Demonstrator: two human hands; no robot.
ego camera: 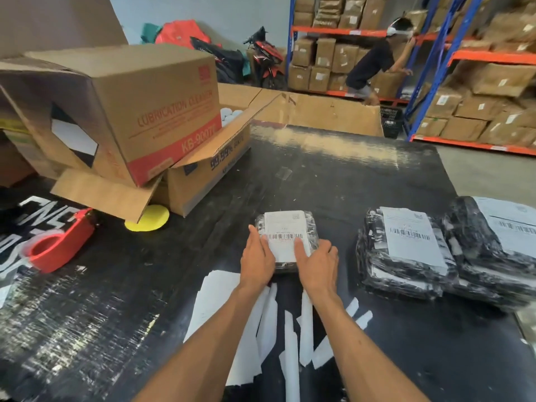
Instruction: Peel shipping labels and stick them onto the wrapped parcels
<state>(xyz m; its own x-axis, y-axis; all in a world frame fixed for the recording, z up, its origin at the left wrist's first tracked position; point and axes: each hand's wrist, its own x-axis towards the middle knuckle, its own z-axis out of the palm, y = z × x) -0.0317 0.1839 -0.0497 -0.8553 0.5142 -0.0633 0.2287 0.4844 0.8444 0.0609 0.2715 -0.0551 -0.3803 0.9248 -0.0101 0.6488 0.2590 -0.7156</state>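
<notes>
Three wrapped parcels (pixel 287 240) are counted on the black table (pixel 333 175), each bearing one label (pixel 285 236); two cardboard boxes (pixel 139 111) beside them.

Table (pixel 333 181): black, scuffed with pale streaks. Parcels (pixel 406 256): black wrap mottled with white; labels (pixel 285 236) white with black barcodes. Paper strips (pixel 290 343): white. Tape dispenser (pixel 62 246): red. Disc (pixel 149 219): yellow. Boxes (pixel 139 105): brown card, one with red lettering and a red band, one with blue print. Shelving (pixel 435 68): blue uprights, orange beams.
</notes>
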